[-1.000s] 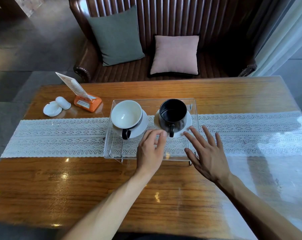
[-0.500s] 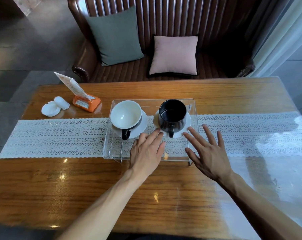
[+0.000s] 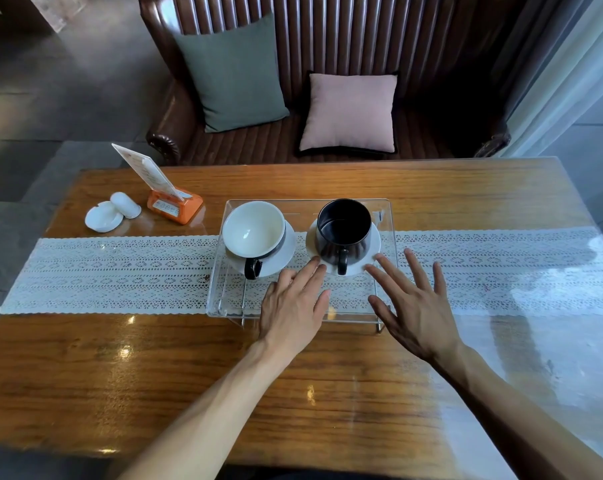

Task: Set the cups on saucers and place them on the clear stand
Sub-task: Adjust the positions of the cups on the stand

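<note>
A clear acrylic stand (image 3: 384,216) sits mid-table on a lace runner. On its left is a white-lined cup (image 3: 253,230) with a black handle, resting tilted on a white saucer (image 3: 286,251). On its right a black cup (image 3: 344,230) stands upright on another white saucer (image 3: 374,239). My left hand (image 3: 293,306) lies flat over the stand's near part, fingertips at the black cup's saucer edge. My right hand (image 3: 414,306) is spread open just right of that saucer, fingers apart, holding nothing.
An orange card holder (image 3: 173,204) with a menu card and a white dish (image 3: 104,218) with a white lid stand at the table's far left. The lace runner (image 3: 120,271) crosses the wooden table. A leather sofa with two cushions lies beyond the far edge.
My left hand went from curled fingers to flat and slid slightly back toward me, fingertips staying near the black cup's saucer. My right hand stayed spread. The cups have not moved.
</note>
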